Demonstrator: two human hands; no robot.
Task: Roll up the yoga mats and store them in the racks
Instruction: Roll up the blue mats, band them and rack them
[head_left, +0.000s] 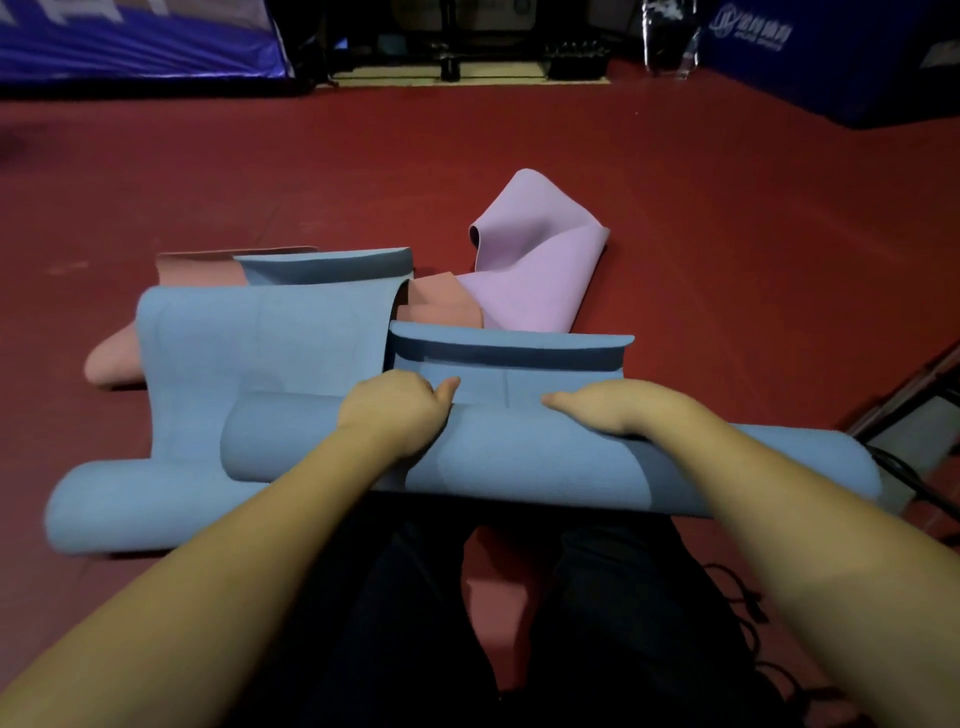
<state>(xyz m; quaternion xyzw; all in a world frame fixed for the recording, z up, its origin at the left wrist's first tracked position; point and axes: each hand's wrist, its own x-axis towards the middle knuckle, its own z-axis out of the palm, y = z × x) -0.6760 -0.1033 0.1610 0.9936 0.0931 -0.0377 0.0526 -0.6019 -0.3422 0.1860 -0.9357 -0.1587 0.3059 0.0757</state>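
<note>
Blue yoga mat (545, 462), mostly rolled into a thick tube, is seen from the head camera lying across the red floor (727, 234) just ahead of the person's knees, its unrolled end stretching away. The roll is gripped by the left hand (397, 410), fingers curled over its top, thumb pointing forward. The right hand (618, 405) is pressed on the roll, fingers hidden. A second blue mat (208, 364), a pink mat (447, 306) and a lilac mat (535, 270) are heaped beyond.
</note>
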